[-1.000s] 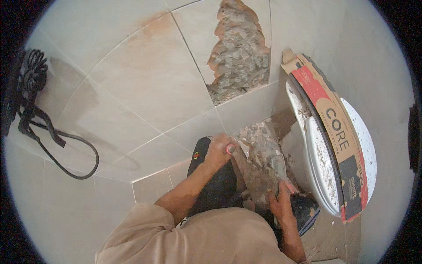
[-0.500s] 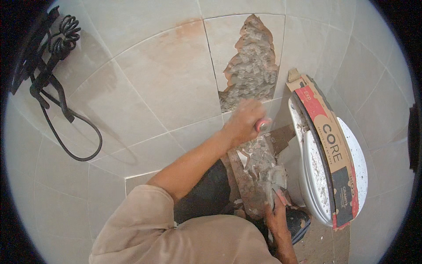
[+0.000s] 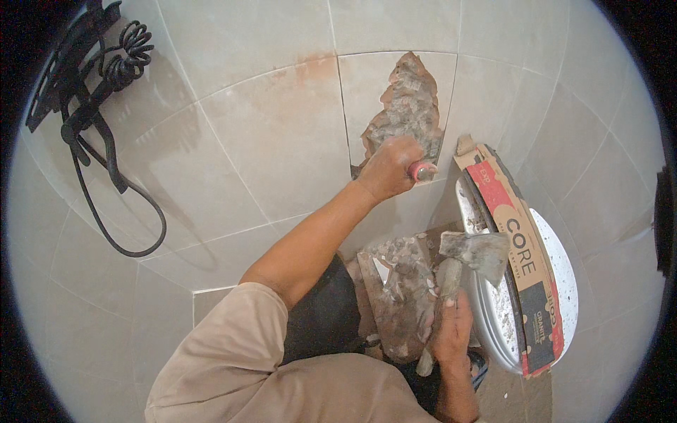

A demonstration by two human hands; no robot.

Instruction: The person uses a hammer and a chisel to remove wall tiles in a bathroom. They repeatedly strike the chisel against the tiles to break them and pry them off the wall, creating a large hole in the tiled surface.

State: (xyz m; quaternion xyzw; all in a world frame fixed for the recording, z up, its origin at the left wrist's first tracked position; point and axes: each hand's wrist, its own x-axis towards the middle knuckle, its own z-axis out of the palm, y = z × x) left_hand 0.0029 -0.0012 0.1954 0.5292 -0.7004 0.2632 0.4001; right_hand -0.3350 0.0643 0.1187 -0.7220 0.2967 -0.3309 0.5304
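My left hand (image 3: pixel 390 168) is closed round a chisel (image 3: pixel 424 171); its pinkish-red grip and metal butt end stick out toward me. The chisel's tip is hidden by the hand, at the lower part of a broken wall tile (image 3: pixel 350 120). A jagged patch of rough grey mortar (image 3: pixel 410 106) lies bare in that tile. My right hand (image 3: pixel 453 330) grips the light, dusty handle of a hatchet (image 3: pixel 476 254). Its broad grey head is up beside the toilet, apart from the chisel. Below my hands lie broken tile and mortar pieces (image 3: pixel 405 282).
To the right stands a white toilet (image 3: pixel 486 317) with debris on its rim and a cardboard box (image 3: pixel 518 247) on top. A black bracket with a coiled cord (image 3: pixel 127 63) hangs at the upper left. Tiled walls (image 3: pixel 261 134) close in around me.
The right hand has raised the hatchet, and its head now shows beside the toilet. My left hand stays at the tile with the chisel. The whole view has shifted slightly.
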